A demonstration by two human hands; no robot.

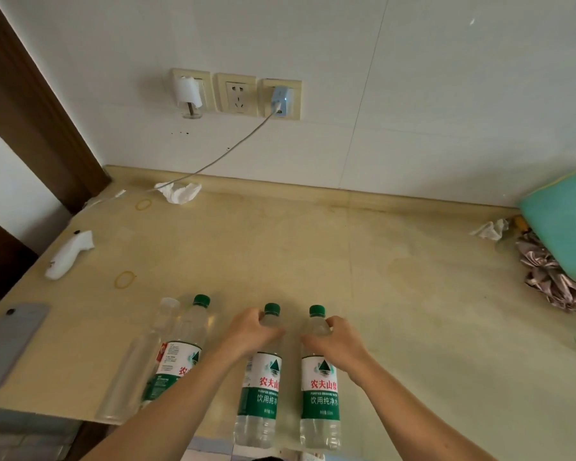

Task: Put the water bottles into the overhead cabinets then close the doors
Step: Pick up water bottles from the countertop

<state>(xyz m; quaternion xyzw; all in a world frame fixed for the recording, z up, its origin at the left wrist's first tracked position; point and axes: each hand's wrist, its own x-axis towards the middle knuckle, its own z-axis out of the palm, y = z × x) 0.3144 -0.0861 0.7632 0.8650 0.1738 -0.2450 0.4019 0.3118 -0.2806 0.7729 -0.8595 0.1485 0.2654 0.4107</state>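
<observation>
A person's left hand [250,334] and right hand [336,341] each close around the shoulder of a water bottle on a beige counter [313,247], fingers curled just below the green caps. The left grip holds the middle bottle [261,380]; the right grip holds the right-hand bottle [320,384], which stands just beside it. Both bottles are upright on the counter's near edge, labels facing the camera. To the left of the middle bottle stands a third green-capped bottle [177,354], and beside that a clear, unlabelled bottle [137,364]; neither is being touched. Farther left of these lie a grey phone [10,341], two rubber bands and a white handheld device [69,252]. The overhead cabinets are not in view.

The risk appears to lie in the lift. Each bottle is held high, near its neck, so a full one could swing or slip as it goes overhead. The two untouched bottles stand near the left forearm, and a careless sweep could knock them off the counter's edge.
</observation>
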